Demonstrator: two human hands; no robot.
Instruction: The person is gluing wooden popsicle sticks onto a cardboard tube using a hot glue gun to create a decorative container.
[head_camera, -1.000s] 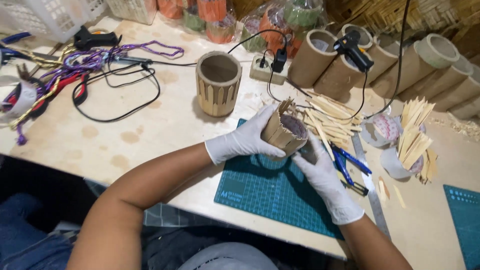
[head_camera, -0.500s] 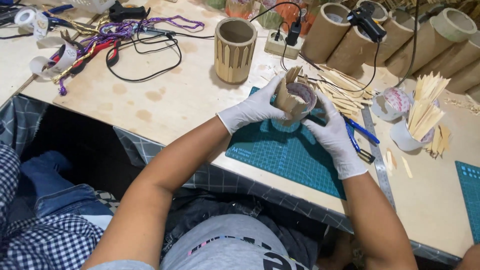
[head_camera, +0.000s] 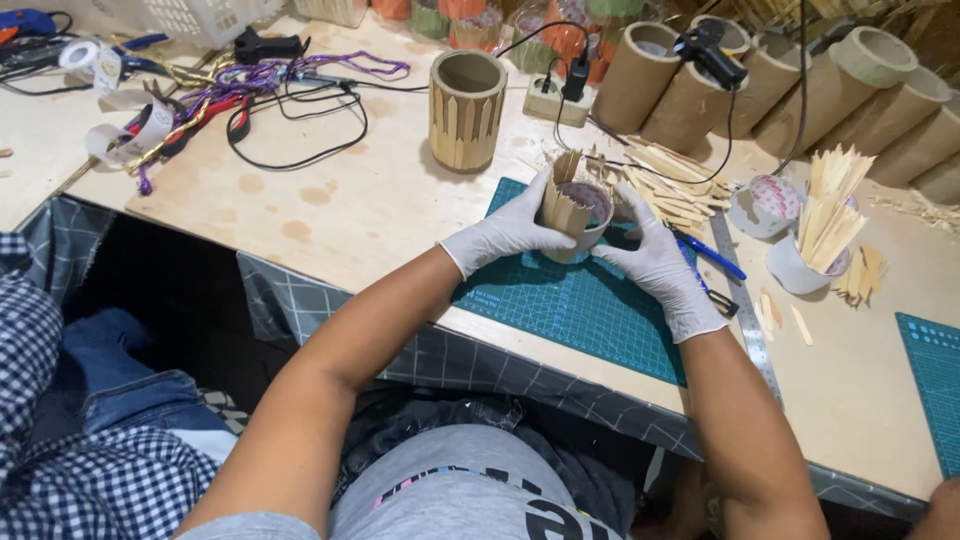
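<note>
Small cardboard tube (head_camera: 572, 215), partly clad in wooden sticks, sits between my gloved hands above green cutting mat (head_camera: 580, 290) on bench (head_camera: 340, 210). My left hand (head_camera: 505, 232) wraps its stick-covered side — fingers (head_camera: 535, 195) clenched round it. My right hand (head_camera: 660, 268) cups opposite side, fingers touching wall. Finished stick-clad tube (head_camera: 465, 108) stands well apart, behind.

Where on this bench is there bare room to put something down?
Bare wood lies between the finished stick-clad cup, the black cable and the green mat; also beyond the steel ruler. It is crowded around the stick pile behind both hands.
</note>
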